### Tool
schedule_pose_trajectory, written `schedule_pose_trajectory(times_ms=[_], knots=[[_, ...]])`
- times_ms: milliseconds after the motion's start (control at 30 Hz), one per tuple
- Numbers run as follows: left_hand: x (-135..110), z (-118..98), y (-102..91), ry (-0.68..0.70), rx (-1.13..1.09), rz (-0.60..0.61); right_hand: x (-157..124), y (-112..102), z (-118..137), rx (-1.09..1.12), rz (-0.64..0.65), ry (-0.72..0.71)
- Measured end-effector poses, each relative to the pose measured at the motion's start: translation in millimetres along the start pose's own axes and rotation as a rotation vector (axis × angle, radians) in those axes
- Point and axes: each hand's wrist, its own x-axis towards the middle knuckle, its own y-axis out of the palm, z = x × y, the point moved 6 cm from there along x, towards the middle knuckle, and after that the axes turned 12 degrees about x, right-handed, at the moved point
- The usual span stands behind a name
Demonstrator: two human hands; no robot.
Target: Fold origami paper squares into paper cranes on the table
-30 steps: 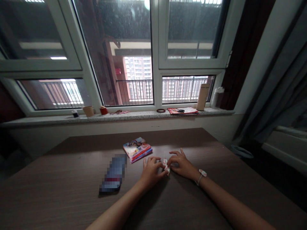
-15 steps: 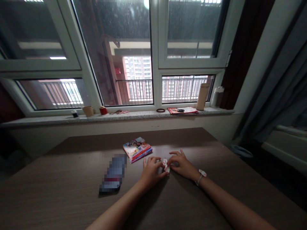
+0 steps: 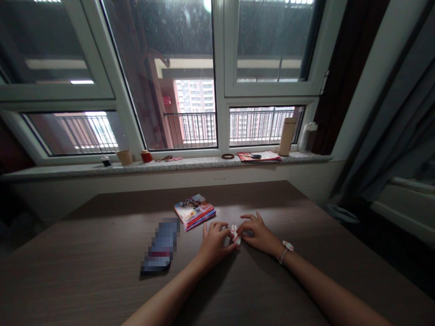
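Observation:
A small piece of white folded paper with red stripes [image 3: 235, 234] is between my two hands, just above or on the brown table [image 3: 102, 235]. On its left side, my left hand [image 3: 215, 241] pinches it with thumb and fingertips. My right hand [image 3: 257, 233] grips its right side with bent fingers, the other fingers raised. The fingertips cover part of the paper, so its full shape cannot be made out. Around my right wrist is a light bracelet with a white ornament [image 3: 287, 246].
A stack of colourful folded papers [image 3: 196, 212] lies beyond my left hand. Left of it is a blurred-out dark object [image 3: 161, 246]. The windowsill [image 3: 200, 165] bears a paper cup [image 3: 124, 157], a red spool [image 3: 146, 156], a tan flask [image 3: 287, 136], and scissors on papers [image 3: 255, 156].

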Motion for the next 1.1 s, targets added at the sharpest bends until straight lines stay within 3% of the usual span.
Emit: schedule_pose_trajectory(times_ms=[967, 1100], knots=[[-0.3, -0.8, 1.7, 0.0, 0.009, 0.005, 1.2, 1.0, -2.5, -0.034, 0.014, 0.04], [-0.1, -1.4, 0.4, -0.003, 0.001, 0.021, 1.8, 2.7, -9.9, 0.01, -0.009, 0.097]])
